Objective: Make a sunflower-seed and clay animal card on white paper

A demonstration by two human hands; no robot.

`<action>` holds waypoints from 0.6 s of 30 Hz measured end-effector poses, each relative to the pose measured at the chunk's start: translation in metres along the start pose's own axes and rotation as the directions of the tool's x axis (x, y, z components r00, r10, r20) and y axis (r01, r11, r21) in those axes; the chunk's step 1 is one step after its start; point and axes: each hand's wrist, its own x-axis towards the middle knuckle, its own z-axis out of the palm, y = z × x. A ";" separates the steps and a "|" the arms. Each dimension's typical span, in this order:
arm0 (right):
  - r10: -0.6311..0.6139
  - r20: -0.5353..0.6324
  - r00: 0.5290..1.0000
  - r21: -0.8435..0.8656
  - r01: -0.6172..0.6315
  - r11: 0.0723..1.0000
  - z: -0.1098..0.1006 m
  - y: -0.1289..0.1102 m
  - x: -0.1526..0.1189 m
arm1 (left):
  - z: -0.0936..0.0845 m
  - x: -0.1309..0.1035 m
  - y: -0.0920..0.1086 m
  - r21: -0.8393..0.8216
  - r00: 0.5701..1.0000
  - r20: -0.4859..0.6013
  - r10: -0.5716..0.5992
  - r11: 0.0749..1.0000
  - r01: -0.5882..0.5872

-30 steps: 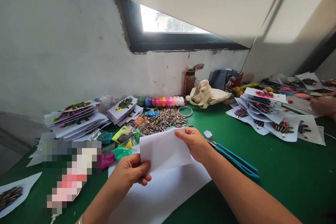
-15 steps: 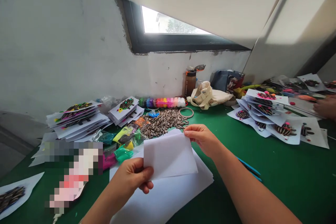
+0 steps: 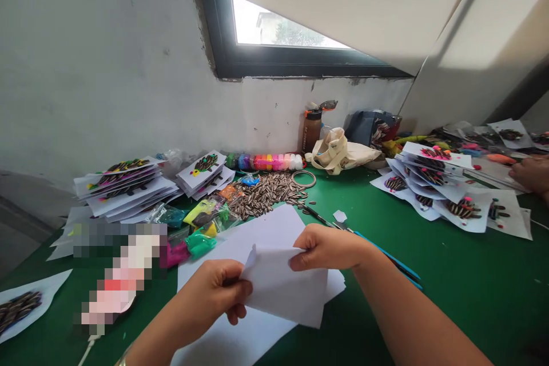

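Note:
A small sheet of white paper (image 3: 287, 294) is held between my two hands, its top edge bent over. My left hand (image 3: 226, 290) pinches its left edge between thumb and fingers. At the upper right edge my right hand (image 3: 328, 249) grips the same sheet, thumb on top. Beneath lies a stack of larger white paper (image 3: 261, 229) on the green table. Beyond the right hand are a black pen-like tool (image 3: 316, 215), a small white paper scrap (image 3: 339, 216) and a slim blue tool (image 3: 392, 260), partly hidden by my forearm.
A heap of striped sunflower seeds (image 3: 268, 194) lies behind the paper, near a tape roll (image 3: 304, 179) and bags of coloured clay (image 3: 201, 245). Stacks of seed pictures stand left (image 3: 120, 189) and right (image 3: 433, 174). Another person's hand (image 3: 532, 174) is at far right.
My right hand has come down and toward me, tilting the small sheet and bending its top edge. The black tool and scrap behind it now show. My left hand stays about where it was.

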 end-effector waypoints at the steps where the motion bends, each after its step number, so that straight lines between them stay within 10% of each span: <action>1: -0.001 -0.002 1.000 0.055 0.001 0.998 0.000 0.003 0.001 | -0.001 0.001 0.001 -0.035 1.000 -0.016 0.004 0.999 -0.004; 6: 0.019 -0.247 0.969 0.537 0.121 0.835 0.020 0.011 0.023 | -0.008 0.013 -0.003 -0.328 0.958 -0.287 0.001 0.940 -0.099; 10: 0.071 -0.382 0.921 0.690 0.233 0.685 0.051 0.006 0.044 | -0.005 0.021 -0.011 -0.404 0.968 -0.252 0.017 0.907 -0.121; 18: 0.016 -0.232 0.973 0.745 0.167 0.646 0.057 0.008 0.044 | -0.008 0.023 -0.023 -0.308 0.972 -0.232 0.030 0.946 -0.103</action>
